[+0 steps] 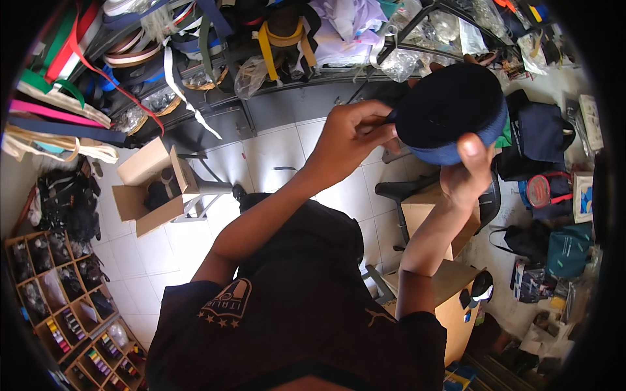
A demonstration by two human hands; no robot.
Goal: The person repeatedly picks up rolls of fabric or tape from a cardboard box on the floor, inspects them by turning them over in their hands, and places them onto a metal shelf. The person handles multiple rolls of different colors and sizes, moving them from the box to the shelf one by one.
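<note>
A thick round roll of dark navy strap-like material (450, 107) is held up in front of me, right of centre. Its flat face looks almost black, and its rim is blue. My right hand (468, 163) supports it from the right and below, thumb pressed on the rim. Fingertips show past the roll's far edge; the rest of those fingers are hidden behind it. At the roll's left edge, my left hand (357, 135) is closed in a pinch on a small dark part, seemingly the strap's end.
Racks of coloured straps (140, 55) and plastic bags line the far side. An open cardboard box (147, 186) stands at left, above a wooden pigeonhole shelf (59, 287) of thread spools. At right are a black chair (398, 190), cartons (430, 218) and hanging bags (538, 133).
</note>
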